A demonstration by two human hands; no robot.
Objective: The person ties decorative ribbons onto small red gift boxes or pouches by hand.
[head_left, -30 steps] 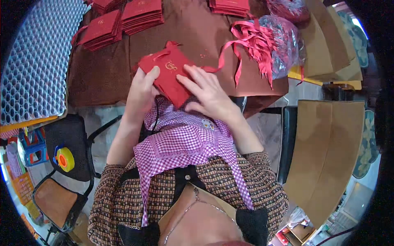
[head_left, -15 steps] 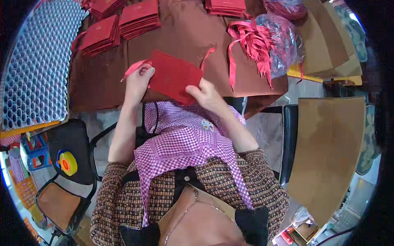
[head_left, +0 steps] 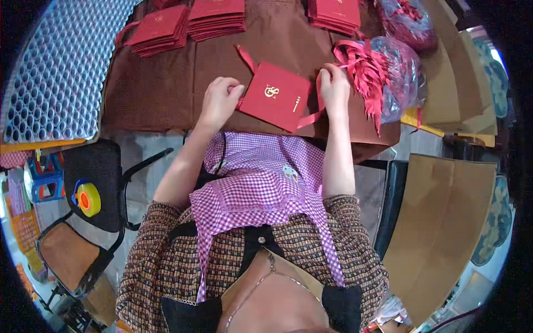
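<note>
A flat red card-like folder [head_left: 275,100] with gold lettering lies tilted on the brown cloth in front of me. One ribbon end [head_left: 247,58] sticks out loose past its upper left corner. My left hand [head_left: 222,101] is closed at the folder's left edge, where a short bit of red ribbon shows beside the fingers. On the other side, my right hand [head_left: 335,91] pinches a red ribbon [head_left: 312,119] that loops down to the folder's lower right corner. The fingertips of that hand partly hide the ribbon.
Stacks of red folders [head_left: 161,30] lie at the back, with another stack [head_left: 335,15] farther right. A bunch of red ribbons [head_left: 363,69] spills from a clear plastic bag [head_left: 408,80]. A honeycomb-patterned sheet [head_left: 55,72] stands left; cardboard [head_left: 438,233] stands right.
The folder has gone from being held up in both hands to lying on the cloth, printed face up. Both hands have shifted to its sides, the right one now on a ribbon.
</note>
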